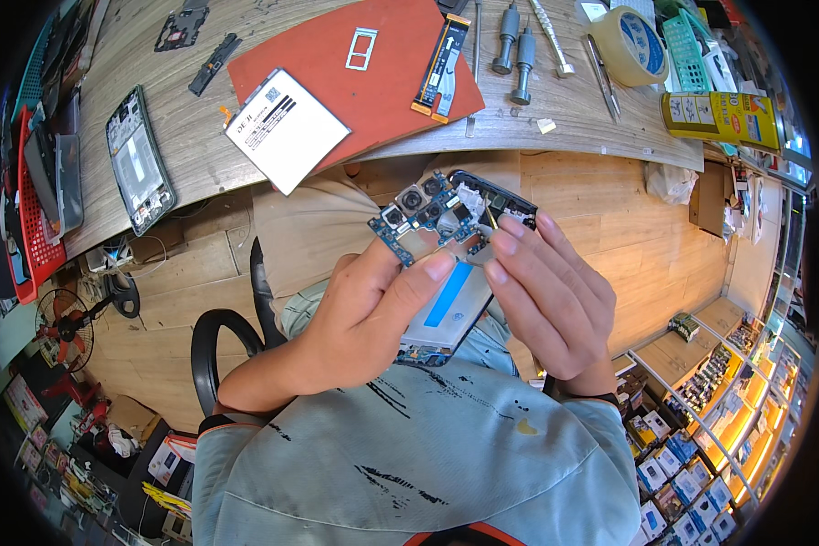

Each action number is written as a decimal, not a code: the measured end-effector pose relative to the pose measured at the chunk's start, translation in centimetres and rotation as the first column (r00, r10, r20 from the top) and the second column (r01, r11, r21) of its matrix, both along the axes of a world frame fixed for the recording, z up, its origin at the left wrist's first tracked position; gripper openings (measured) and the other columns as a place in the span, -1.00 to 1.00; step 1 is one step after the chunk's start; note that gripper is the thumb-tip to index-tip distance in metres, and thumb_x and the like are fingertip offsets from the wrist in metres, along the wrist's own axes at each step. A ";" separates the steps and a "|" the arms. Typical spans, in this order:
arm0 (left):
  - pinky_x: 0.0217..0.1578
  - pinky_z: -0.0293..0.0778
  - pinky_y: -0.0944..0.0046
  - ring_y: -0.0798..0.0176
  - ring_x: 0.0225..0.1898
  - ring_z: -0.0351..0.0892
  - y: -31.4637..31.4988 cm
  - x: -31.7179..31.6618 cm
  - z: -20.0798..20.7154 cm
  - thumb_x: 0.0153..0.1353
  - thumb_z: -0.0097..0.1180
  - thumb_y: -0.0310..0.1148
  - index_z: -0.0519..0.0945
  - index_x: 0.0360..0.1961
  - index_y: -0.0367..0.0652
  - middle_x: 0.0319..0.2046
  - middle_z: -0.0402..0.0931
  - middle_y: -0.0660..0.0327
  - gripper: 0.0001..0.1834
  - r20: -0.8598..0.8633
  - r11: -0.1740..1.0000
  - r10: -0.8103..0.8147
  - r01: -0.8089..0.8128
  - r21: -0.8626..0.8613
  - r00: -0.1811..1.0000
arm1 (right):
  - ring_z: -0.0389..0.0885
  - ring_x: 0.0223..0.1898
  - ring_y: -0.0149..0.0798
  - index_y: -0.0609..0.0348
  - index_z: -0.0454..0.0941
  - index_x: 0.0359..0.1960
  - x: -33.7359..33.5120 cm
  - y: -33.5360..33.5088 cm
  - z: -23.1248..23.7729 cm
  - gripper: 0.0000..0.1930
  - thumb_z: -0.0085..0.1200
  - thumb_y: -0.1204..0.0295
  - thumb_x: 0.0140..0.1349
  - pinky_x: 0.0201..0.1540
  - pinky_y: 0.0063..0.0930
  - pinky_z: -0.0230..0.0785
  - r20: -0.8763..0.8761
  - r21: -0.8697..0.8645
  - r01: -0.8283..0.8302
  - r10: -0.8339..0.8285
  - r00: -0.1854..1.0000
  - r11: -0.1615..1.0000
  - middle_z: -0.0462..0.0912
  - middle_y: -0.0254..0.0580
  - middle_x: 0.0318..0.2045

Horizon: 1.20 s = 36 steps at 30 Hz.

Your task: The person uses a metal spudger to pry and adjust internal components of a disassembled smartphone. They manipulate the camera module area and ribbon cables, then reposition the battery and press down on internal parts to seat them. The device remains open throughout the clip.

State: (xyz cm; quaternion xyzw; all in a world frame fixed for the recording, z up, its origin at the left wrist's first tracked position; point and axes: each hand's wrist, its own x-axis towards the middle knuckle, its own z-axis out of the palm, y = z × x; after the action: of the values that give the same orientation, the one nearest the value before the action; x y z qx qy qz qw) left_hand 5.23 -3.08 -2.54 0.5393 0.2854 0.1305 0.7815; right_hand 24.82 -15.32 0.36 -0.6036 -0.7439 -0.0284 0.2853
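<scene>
My left hand (359, 309) is closed, pinching a phone circuit board (402, 238) between thumb and fingers. Several round camera lenses (411, 198) sit on that board, whose upper left end is tilted up. Behind it is an opened phone body (510, 202), with a silver battery (455, 305) and a blue strip (448, 295) along it. At the board's right side my right hand (560, 300) has its fingertips drawn together. A thin pointed tip (492, 218) shows beside those fingertips; the rest of it is hidden. Whether the phone body rests on my lap cannot be seen.
On the wooden bench lie a red mat (309, 45), a white battery (287, 130), a flex cable (441, 68), a SIM tray (362, 49) and another phone frame (140, 159). Screwdrivers (523, 65), tweezers (602, 77), a tape roll (628, 45) and a yellow can (723, 118) stand rightward.
</scene>
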 end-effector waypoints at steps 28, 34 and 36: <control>-0.36 0.46 0.31 0.42 -0.42 0.56 -0.2 0.0 -0.2 0.62 0.06 -0.28 0.56 0.13 -0.31 -0.46 0.62 0.21 -0.70 0.005 0.995 0.023 -0.023 0.098 1.000 | 0.83 0.03 0.17 0.40 0.69 -0.06 -0.2 0.1 -0.7 -0.76 0.32 0.67 0.23 0.16 0.10 0.71 -0.003 0.041 0.006 -0.006 1.000 0.999 0.78 0.19 -0.03; -0.35 0.47 0.32 0.44 -0.40 0.56 -0.3 0.0 -0.1 0.62 0.05 -0.26 0.56 0.14 -0.31 -0.44 0.63 0.23 -0.69 0.003 0.997 0.016 -0.016 0.074 1.000 | 0.82 0.05 0.16 0.39 0.70 -0.04 -0.2 -0.1 -0.7 -0.75 0.31 0.64 0.24 0.17 0.09 0.70 -0.002 0.037 0.016 -0.016 1.000 0.999 0.78 0.18 -0.01; -0.34 0.48 0.33 0.45 -0.39 0.57 -0.2 0.2 0.2 0.63 0.04 -0.26 0.56 0.15 -0.30 -0.43 0.63 0.24 -0.68 0.006 0.998 0.016 -0.017 0.066 1.000 | 0.82 0.05 0.16 0.39 0.70 -0.04 -0.2 -0.2 -0.7 -0.76 0.31 0.64 0.25 0.17 0.08 0.70 0.000 0.036 0.016 -0.016 1.000 0.999 0.78 0.18 -0.01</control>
State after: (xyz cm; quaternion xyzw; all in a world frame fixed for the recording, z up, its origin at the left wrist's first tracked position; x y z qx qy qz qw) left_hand 5.39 -3.27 -2.31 0.5620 0.2833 0.1477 0.7629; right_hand 24.62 -15.47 -0.33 -0.6042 -0.7386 -0.0441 0.2958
